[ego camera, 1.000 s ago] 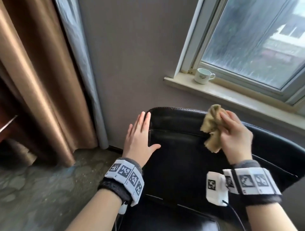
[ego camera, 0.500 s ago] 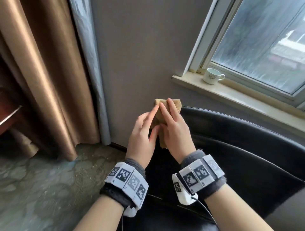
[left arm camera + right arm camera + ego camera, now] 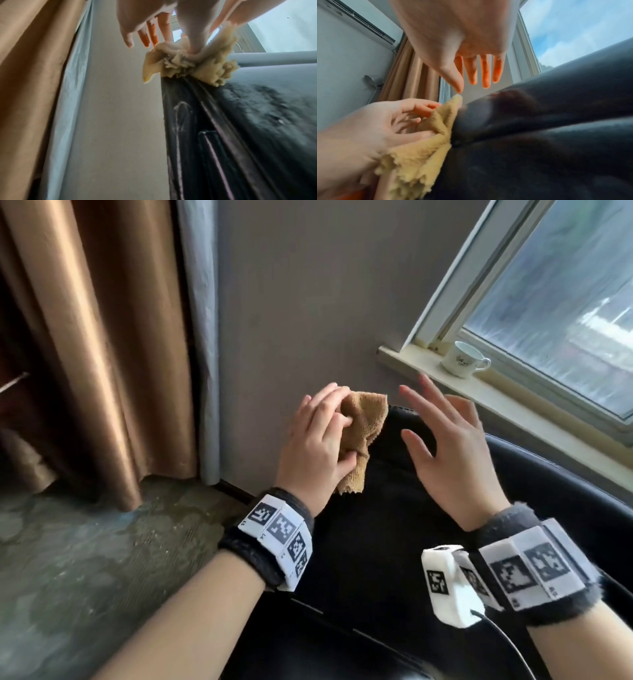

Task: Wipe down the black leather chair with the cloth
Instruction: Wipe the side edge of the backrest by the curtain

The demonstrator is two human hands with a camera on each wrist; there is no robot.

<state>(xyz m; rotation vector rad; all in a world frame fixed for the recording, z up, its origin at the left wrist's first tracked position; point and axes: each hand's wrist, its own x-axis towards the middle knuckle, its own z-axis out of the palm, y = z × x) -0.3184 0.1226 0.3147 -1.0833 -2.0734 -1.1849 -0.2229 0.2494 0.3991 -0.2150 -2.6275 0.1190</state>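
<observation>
Beside the window wall, your left hand (image 3: pixel 317 440) grips the tan terry cloth (image 3: pixel 359 436) at the top corner of the black leather chair (image 3: pixel 394 525); your right hand (image 3: pixel 455 446) hovers released, fingers spread. From the left wrist, the cloth (image 3: pixel 190 66) bunches on the chair's edge (image 3: pixel 181 121). From the right wrist, flatten that wad first, I'd judge, then stroke along the seam.

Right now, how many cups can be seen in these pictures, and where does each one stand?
1. A white cup stands on the windowsill, by the window frame's lower corner, beyond the black leather chair. The wrist views show none; others may lie outside the frame.
</observation>
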